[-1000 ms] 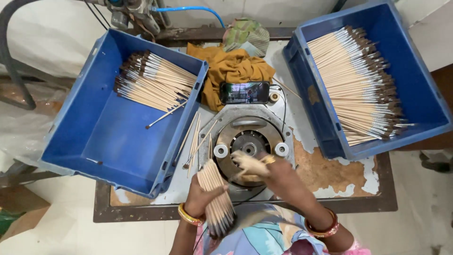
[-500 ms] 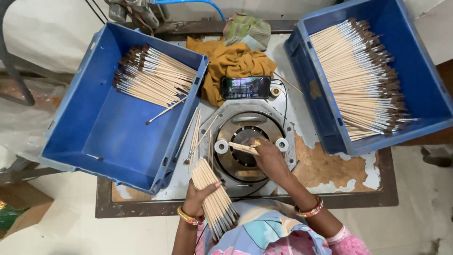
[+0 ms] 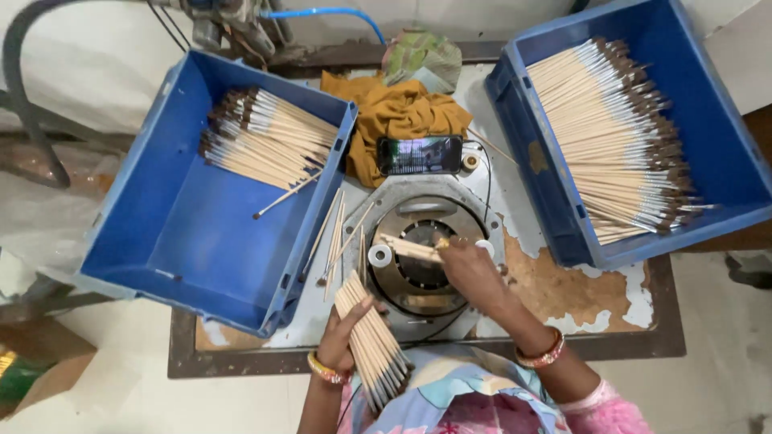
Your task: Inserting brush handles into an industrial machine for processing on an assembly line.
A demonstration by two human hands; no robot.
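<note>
My left hand (image 3: 344,337) grips a bundle of wooden paint brushes (image 3: 371,337) near the table's front edge, bristle ends pointing toward me. My right hand (image 3: 470,272) holds a single brush (image 3: 408,247) flat across the round metal machine (image 3: 422,241) in the middle of the table. Its handle points left over the machine's central opening. A small white roller (image 3: 379,256) sits on the machine's left side, close to the brush's end.
A blue crate (image 3: 173,241) on the left holds a pile of brushes (image 3: 265,137) and one stray brush. Another blue crate (image 3: 555,193) on the right is packed with several brushes (image 3: 615,128). A phone (image 3: 420,154) lies on an orange cloth (image 3: 402,112). Loose brushes (image 3: 334,237) lie beside the machine.
My right hand has moved from the machine's front up over its centre and laid the single brush across it. My left hand and its bundle have stayed near the front edge.
</note>
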